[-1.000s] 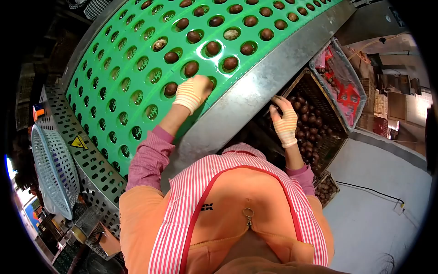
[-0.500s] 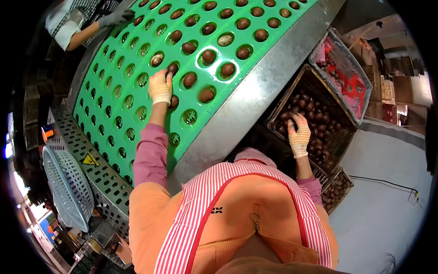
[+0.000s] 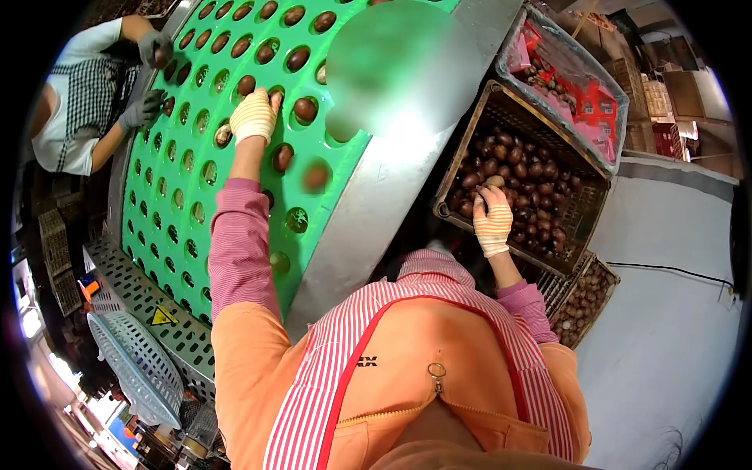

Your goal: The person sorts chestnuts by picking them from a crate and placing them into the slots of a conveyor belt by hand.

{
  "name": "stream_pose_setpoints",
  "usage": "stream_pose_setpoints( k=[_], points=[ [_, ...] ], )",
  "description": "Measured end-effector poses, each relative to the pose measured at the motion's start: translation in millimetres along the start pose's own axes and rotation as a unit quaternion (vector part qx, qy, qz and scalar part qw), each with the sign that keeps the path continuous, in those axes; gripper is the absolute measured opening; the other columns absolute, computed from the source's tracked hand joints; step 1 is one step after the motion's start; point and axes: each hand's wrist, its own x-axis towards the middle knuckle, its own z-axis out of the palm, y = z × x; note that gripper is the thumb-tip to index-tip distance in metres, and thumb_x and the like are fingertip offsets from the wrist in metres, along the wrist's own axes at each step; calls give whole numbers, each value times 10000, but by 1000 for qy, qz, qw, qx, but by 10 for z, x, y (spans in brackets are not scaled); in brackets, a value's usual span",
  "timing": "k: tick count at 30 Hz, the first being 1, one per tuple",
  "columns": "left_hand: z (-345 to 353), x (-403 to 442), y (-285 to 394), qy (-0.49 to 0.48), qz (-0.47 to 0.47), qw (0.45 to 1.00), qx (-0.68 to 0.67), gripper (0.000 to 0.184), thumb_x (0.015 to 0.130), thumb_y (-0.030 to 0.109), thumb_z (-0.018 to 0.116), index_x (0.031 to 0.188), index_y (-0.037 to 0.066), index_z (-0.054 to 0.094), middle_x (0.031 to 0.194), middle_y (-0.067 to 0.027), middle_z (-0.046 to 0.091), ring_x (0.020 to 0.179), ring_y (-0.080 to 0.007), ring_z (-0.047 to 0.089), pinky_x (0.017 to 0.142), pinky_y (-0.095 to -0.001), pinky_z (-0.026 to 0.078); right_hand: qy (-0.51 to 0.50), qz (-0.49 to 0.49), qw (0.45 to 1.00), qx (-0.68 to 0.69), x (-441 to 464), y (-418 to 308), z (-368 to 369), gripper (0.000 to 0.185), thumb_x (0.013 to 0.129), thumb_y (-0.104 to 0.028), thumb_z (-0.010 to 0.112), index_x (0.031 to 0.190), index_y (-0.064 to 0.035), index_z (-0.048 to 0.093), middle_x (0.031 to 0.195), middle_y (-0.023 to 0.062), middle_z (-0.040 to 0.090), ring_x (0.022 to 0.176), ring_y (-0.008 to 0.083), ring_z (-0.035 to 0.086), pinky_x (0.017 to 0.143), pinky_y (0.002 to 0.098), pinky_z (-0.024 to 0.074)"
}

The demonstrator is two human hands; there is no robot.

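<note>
My left hand (image 3: 254, 117), in a cream striped glove with bare fingertips, is over the green holed panel (image 3: 317, 227). Its fingers are curled, and whatever is under them is hidden. A dark brown egg (image 3: 246, 84) sits right by its fingertips, and a pale speckled egg (image 3: 223, 135) lies beside the glove. My right hand (image 3: 493, 221), gloved the same way, reaches over a brown crate (image 3: 589, 235) heaped with dark brown eggs (image 3: 535, 170). Its thumb and fingers are bent but apart. A paler egg (image 3: 495, 181) lies just beyond the fingertips.
A metal edge (image 3: 337, 266) borders the panel. At upper left, a co-worker's grey-gloved hands (image 3: 142, 110) work on it. A lined bin (image 3: 619, 117) stands behind my crate, another egg crate (image 3: 587, 301) nearer. Left are a blue basket (image 3: 137, 368) and perforated metal. A blurred patch hides part of the panel.
The view has shifted, bringing more of the co-worker into sight. My left hand is by a different spot on the panel. Over the crate, my right hand has moved, and a paler egg now shows.
</note>
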Motion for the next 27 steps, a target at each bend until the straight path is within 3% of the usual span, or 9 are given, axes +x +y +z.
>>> stream_pose_setpoints(
  k=[4, 5, 7, 12, 15, 17, 19, 23, 27],
  points=[
    [-177, 60, 49, 90, -60, 993, -39, 508, 893, 430, 589, 1242, 62, 547, 1177, -208, 616, 1059, -398, 588, 890, -490, 486, -3, 7, 1000, 14, 1, 28, 25, 210, 799, -28, 665, 1008, -52, 660, 1064, 160, 652, 947, 367, 630, 823, 422, 524],
    [116, 201, -116, 210, -42, 977, -9, 527, 882, 431, 592, 1261, 71, 523, 1245, -190, 571, 1131, -405, 537, 930, -484, 473, -5, 10, 1000, 16, -21, 65, 30, 216, 796, -30, 667, 1010, -56, 661, 1066, 159, 651, 947, 367, 629, 820, 422, 525],
    [283, 408, -268, 86, -31, 996, -19, 569, 934, 408, 494, 1394, 76, 451, 1439, -174, 446, 1280, -370, 452, 1065, -447, 384, -8, -11, 1000, 9, -18, 81, 27, 209, 794, -46, 666, 1001, -73, 656, 1058, 150, 645, 944, 362, 629, 814, 430, 527],
    [414, 658, -415, -6, -26, 999, -20, 449, 945, 371, 491, 1294, 96, 552, 1316, -145, 554, 1196, -364, 516, 1006, -441, 433, 2, 18, 999, 27, -12, 54, -4, 218, 774, -39, 691, 989, -67, 666, 1068, 142, 643, 917, 355, 643, 789, 414, 536],
    [-9, 204, -21, 137, 27, 989, 45, 455, 933, 409, 516, 1277, 115, 570, 1287, -147, 572, 1188, -347, 528, 970, -449, 454, 0, 22, 999, 37, -11, 69, -12, 213, 777, -61, 691, 988, -79, 671, 1064, 129, 644, 910, 348, 647, 786, 409, 541],
    [-178, -66, 319, 64, -35, 997, 3, 474, 908, 464, 559, 1204, 96, 595, 1233, -196, 586, 1069, -418, 582, 857, -514, 488, -16, 36, 999, 38, -4, 58, -20, 200, 787, -84, 681, 986, -95, 669, 1064, 119, 645, 930, 333, 644, 788, 406, 541],
    [-214, -239, 541, -158, -73, 984, 34, 479, 912, 468, 556, 1191, 79, 570, 1222, -230, 577, 1050, -441, 581, 838, -523, 486, -6, 17, 999, 51, 5, 38, -60, 187, 803, -104, 656, 990, -103, 646, 1042, 105, 640, 926, 321, 636, 776, 415, 537],
    [81, -450, 671, -4, 63, 997, 38, 385, 893, 273, 600, 1225, 90, 532, 1193, -185, 586, 1066, -401, 567, 866, -473, 487, -46, 17, 997, 59, -49, 101, -27, 223, 794, -135, 634, 1016, -122, 626, 1084, 83, 617, 922, 306, 623, 773, 410, 527],
    [-271, -556, 1017, -29, 91, 970, 223, 477, 870, 188, 627, 1330, 125, 514, 1353, -153, 498, 1192, -361, 505, 977, -460, 455, -136, 35, 975, 170, -33, 171, -76, 197, 811, -180, 643, 994, -108, 648, 1068, 83, 621, 922, 306, 617, 809, 409, 518]
  ],
)
